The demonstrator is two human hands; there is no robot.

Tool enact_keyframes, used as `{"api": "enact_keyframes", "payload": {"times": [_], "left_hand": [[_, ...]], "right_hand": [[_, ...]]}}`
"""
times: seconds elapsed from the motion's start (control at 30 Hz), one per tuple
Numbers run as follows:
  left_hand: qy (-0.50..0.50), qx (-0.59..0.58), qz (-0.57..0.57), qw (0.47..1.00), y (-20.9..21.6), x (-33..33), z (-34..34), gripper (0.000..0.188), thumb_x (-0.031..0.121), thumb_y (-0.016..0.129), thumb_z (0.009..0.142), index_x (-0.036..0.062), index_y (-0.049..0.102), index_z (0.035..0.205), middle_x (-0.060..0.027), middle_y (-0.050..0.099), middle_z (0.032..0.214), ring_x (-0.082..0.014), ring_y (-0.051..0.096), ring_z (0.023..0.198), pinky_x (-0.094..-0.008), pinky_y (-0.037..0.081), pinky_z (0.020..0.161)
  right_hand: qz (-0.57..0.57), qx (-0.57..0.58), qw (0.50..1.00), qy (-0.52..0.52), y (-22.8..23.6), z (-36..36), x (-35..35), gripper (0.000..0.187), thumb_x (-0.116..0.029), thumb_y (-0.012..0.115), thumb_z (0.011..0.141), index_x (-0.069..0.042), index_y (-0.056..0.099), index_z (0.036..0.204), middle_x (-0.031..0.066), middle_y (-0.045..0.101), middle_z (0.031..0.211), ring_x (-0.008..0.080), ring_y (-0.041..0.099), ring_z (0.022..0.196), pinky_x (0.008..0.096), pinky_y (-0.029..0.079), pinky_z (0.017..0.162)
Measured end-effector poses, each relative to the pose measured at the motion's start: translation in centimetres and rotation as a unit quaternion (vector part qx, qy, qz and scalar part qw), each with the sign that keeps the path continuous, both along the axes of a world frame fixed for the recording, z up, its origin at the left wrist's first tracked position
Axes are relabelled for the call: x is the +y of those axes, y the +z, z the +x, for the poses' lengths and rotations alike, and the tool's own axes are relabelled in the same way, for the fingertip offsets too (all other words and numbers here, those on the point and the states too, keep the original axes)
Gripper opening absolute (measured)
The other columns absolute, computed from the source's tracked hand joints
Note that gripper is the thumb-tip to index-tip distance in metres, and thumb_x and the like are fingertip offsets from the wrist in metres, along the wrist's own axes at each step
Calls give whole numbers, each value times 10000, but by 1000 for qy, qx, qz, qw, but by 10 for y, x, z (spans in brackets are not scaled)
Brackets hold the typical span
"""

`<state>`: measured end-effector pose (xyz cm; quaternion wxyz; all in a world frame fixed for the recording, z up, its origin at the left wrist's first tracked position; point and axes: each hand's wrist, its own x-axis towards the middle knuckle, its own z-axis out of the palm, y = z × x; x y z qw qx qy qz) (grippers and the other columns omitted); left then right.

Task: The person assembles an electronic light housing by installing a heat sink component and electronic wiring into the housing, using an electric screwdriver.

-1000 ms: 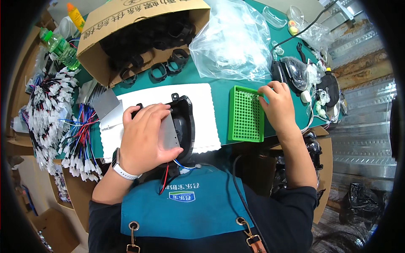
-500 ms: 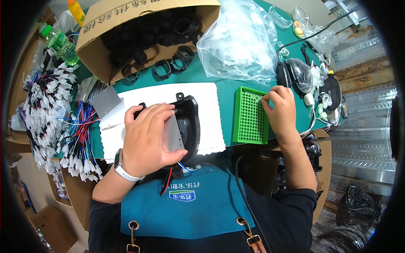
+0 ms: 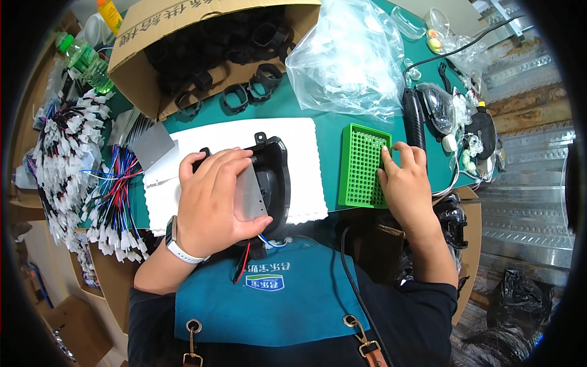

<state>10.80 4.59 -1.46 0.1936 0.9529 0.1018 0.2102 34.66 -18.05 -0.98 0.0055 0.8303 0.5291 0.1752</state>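
My left hand (image 3: pixel 214 202) grips a thin grey plate (image 3: pixel 247 194) with small holes, fingers over its top edge and thumb at its lower corner. The plate stands tilted inside a black plastic housing (image 3: pixel 280 177) that lies on a white cloth (image 3: pixel 306 165). Red, black, blue and white wires come out below the housing. My right hand (image 3: pixel 408 189) is at the right edge of a green tray (image 3: pixel 344 177) full of round holes, index finger and thumb apart over it. Nothing shows between them. Just beyond that hand lies a black ribbed cylindrical tool (image 3: pixel 414 122).
A cardboard box (image 3: pixel 131 73) of black plastic frames stands at the back, with a clear plastic bag (image 3: pixel 345 58) beside it. Wire bundles with white connectors (image 3: pixel 73 153) hang at the left. A black cord (image 3: pixel 465 44) crosses the back right, near wrapped parts (image 3: pixel 435 109).
My right hand has come down slightly, its pinch opening, with the index finger now reaching over the tray's edge. The black tool behind it shows more fully. My left hand stays put.
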Motion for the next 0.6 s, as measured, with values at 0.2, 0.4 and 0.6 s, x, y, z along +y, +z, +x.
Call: {"api": "enact_keyframes", "payload": {"times": [0.2, 0.4, 0.6], "left_hand": [[-2, 7, 1, 1000, -2, 0, 1, 731, 388, 784, 577, 57, 490, 1159, -117, 607, 1219, -307, 545, 1170, -483, 273, 1025], [0, -6, -4, 1000, 0, 0, 2, 722, 352, 825, 526, 45, 515, 1101, -96, 606, 1203, -269, 561, 1134, -463, 288, 990], [-1, 3, -12, 1000, 2, 0, -1, 713, 361, 823, 538, 40, 529, 1103, -102, 604, 1206, -278, 555, 1146, -464, 288, 998]], "right_hand": [[92, 66, 993, -19, -1, 29, 10, 295, -54, 740, 709, -105, 715, 999, 93, 587, 1003, 277, 536, 926, 366, 482, 808], [96, 94, 991, -23, -5, 31, 8, 197, -45, 760, 691, -100, 704, 872, 81, 578, 938, 280, 538, 904, 363, 478, 756], [135, 135, 979, -76, -7, 34, -4, 338, -92, 759, 725, -101, 660, 1049, 91, 595, 920, 282, 561, 861, 370, 476, 745]]}}
